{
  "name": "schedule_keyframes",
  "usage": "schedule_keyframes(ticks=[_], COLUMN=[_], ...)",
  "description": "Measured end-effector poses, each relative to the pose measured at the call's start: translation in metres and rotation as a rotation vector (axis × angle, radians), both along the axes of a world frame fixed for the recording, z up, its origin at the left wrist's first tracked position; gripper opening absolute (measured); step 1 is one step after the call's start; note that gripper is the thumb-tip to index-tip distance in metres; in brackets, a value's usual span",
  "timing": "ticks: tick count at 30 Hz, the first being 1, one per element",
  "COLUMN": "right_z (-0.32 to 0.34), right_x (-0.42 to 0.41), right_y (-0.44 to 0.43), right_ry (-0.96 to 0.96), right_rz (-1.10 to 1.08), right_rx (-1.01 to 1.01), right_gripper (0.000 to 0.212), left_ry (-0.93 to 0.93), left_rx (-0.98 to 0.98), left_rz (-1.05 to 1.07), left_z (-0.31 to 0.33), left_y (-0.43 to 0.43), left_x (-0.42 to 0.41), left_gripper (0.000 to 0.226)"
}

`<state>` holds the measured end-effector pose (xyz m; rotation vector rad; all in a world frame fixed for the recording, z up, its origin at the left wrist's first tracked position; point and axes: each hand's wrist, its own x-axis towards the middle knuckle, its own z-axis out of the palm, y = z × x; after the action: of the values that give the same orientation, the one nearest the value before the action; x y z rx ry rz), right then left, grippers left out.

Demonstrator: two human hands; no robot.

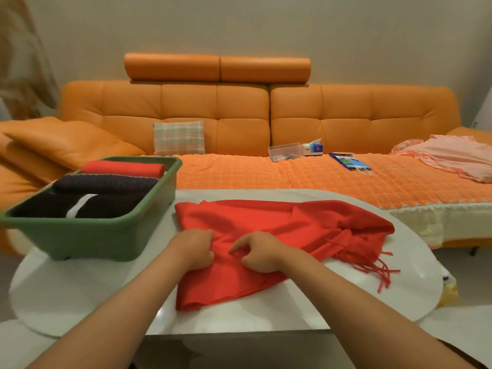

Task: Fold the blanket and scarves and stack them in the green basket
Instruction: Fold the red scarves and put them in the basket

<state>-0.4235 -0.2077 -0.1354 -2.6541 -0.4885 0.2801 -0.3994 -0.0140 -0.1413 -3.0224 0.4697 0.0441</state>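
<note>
Two bare forearms reach in from the lower edge to a red scarf (266,225) spread loosely across a white oval table (80,294). The left hand (195,249) is clenched, its fingers bunching a fold of the cloth near the scarf's left edge; the right hand (259,253), close beside it, has its fingers curled down and pinches the fabric between thumb and fingertips. The scarf lies under both hands, stretching away beyond them and to the right of the right hand, where it is rumpled and ends in a tassel fringe (378,270) trailing on the tabletop. To the left of the left hand, just beside the scarf's far corner, stands the green basket (87,235), set on the table's left end. Three folded pieces lie in it side by side: a black one with a white stripe (80,205) nearest, a dark patterned one (106,183) in the middle and a red one (122,167) at the far end. Beyond the hands runs an orange sofa (239,107), its seat under an orange knitted cover (266,171). A plaid cushion (179,138) leans against the backrest, straight ahead of the left hand. Farther right on the seat, past the right hand, sit a clear plastic box (284,151), a tissue box (314,148) touching it, a blue paper bag (348,161) lying flat, and a heap of pink cloth (452,155) at the far right end.
</note>
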Motion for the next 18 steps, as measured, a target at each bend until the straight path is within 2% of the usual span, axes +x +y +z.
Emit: schedule_keyframes(ticks=[4,6,8,10,13,15,18], right_z=[0.002,0.004,0.002,-0.002,-0.01,-0.015,-0.018], right_x=[0.023,0.041,0.061,0.081,0.106,0.118,0.13], right_y=[0.032,0.041,0.048,0.054,0.068,0.078,0.089], right_ry=[0.046,-0.082,-0.225,-0.268,-0.209,-0.141,-0.043], right_rz=[-0.039,-0.149,-0.259,-0.327,-0.373,-0.391,-0.395], right_rx=[0.221,0.274,0.226,0.152,-0.015,-0.039,-0.045], right_gripper=[0.035,0.032,0.03,0.027,0.035,0.043,0.031], left_ry=[-0.042,-0.118,-0.175,-0.19,-0.21,-0.22,-0.232], left_rx=[0.023,-0.003,-0.097,-0.199,-0.286,-0.337,-0.442], left_rz=[0.047,0.018,-0.019,-0.049,-0.113,-0.12,-0.084], left_z=[0.001,0.001,-0.004,-0.01,-0.019,-0.022,-0.024], left_y=[0.033,0.04,0.045,0.05,0.055,0.055,0.057], left_x=[0.01,0.014,0.019,0.027,0.037,0.043,0.049], left_gripper=[0.025,0.025,0.024,0.019,0.011,0.007,0.008])
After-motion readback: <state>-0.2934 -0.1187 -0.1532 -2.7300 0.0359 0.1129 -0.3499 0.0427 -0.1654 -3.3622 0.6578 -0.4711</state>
